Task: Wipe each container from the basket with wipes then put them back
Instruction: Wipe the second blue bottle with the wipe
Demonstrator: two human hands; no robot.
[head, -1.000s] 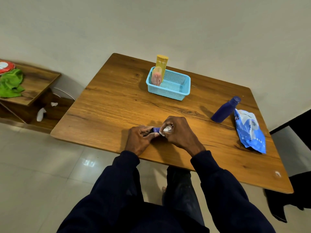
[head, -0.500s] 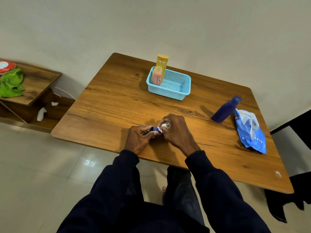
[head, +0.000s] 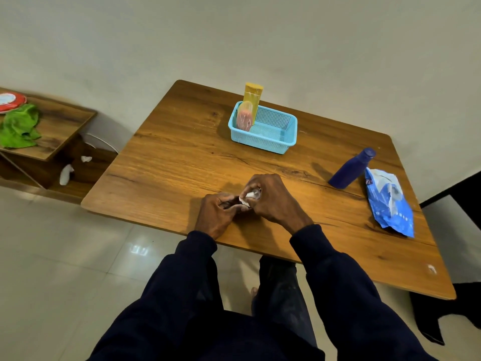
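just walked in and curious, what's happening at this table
A person is wiping a small container, mostly hidden between the hands: the left hand holds it and the right hand rubs it with a white wipe. A yellow bottle and a pink tube sit in the blue basket. A dark blue bottle stands outside beside the wipes pack.

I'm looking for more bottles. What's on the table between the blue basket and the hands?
Nothing: the head view shows bare table between the basket, left hand and right hand.
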